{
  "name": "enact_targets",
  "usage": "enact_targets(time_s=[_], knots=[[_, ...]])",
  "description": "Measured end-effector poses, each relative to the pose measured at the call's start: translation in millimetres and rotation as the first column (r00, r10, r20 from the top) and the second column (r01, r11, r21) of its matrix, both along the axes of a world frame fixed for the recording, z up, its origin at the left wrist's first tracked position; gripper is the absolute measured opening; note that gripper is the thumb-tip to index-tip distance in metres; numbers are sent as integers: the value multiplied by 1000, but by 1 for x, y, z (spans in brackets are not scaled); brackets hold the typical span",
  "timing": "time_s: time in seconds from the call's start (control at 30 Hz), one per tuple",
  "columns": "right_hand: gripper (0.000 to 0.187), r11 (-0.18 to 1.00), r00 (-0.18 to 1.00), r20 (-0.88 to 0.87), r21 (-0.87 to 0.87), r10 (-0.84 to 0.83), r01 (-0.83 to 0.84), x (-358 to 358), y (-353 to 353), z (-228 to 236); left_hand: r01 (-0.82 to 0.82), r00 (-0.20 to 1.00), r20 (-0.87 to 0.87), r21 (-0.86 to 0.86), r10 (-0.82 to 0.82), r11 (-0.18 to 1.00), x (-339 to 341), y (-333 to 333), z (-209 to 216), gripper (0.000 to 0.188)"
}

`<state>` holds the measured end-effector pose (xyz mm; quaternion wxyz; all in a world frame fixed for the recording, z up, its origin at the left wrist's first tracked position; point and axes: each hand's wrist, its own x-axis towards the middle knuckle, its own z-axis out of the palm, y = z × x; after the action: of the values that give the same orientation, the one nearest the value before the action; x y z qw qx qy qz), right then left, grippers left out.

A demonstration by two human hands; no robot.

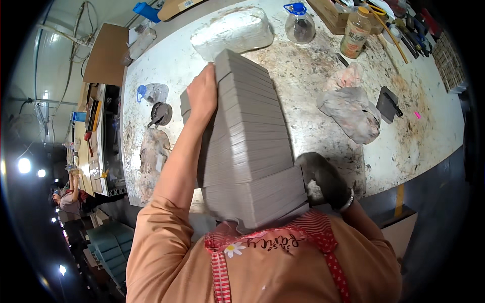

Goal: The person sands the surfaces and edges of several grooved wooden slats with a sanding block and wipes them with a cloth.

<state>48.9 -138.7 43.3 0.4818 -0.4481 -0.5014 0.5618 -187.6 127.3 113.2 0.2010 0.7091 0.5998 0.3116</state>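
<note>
A tall stack of thin grey slabs [257,131] stands in front of my chest, its layers pressed tightly together. My left hand [203,91] is bare and grips the stack's far left edge, its fingers partly hidden against the side. Another grey piece [185,103] shows beside that wrist. On the near right, my right hand [326,177] wears a dark glove. Its bent fingers meet the stack's right edge, with a gap showing between thumb and fingers; the fingertips are partly hidden.
The stained white table [404,166] carries a white wrapped block [232,33], a clear jug [299,25] and an orange-capped bottle [355,33]. Grey rags [351,113] and a small dark plate [388,105] lie right; a round black container [160,114] is left. Another person [70,202] is far left.
</note>
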Motion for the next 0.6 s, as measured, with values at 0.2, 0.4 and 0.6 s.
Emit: enact_targets(time_s=[0.2, 0.4, 0.6], knots=[[56, 976, 894, 449, 193, 4, -101, 32, -29, 29, 171, 816, -568, 54, -111, 984, 63, -14, -6, 35], [55, 919, 839, 532, 264, 115, -294, 47, -38, 35, 272, 740, -663, 137, -116, 953, 61, -16, -14, 30], [53, 917, 750, 609, 88, 260, -390, 38, -48, 16, 282, 761, -639, 171, -112, 944, 53, -10, -23, 31]])
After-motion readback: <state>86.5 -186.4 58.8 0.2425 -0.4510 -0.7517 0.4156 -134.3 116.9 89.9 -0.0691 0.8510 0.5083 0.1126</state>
